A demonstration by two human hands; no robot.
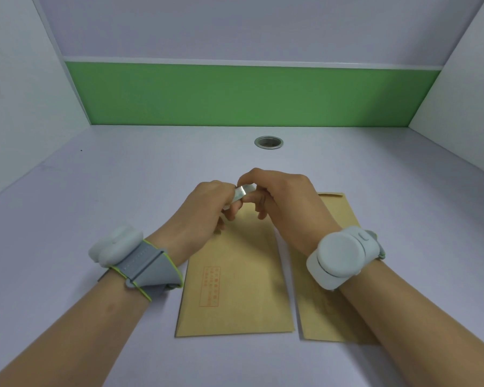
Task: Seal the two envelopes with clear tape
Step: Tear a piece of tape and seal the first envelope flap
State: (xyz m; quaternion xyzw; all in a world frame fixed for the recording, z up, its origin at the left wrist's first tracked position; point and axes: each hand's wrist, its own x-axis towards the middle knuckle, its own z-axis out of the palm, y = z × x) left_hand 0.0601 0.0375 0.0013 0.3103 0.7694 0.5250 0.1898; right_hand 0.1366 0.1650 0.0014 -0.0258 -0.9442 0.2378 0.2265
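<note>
1. Two flat brown paper envelopes lie side by side on the pale lilac table (95,196); the left envelope (235,289) carries a red printed box of characters and serves here as the landmark.
2. The right envelope (319,308) lies just beside it, partly hidden under the right forearm.
3. Both hands meet above the far end of the left envelope, raised off the paper.
4. The left hand (207,208) curls its fingers round a small roll of clear tape (242,192).
5. The right hand (280,196) pinches the tape from the other side, its fingers bent over it.
6. Each wrist wears a pale grey band with a rounded white device.
7. Beyond the left envelope, a round metal grommet (268,142) sits in the table before a green wall panel (249,96).
</note>
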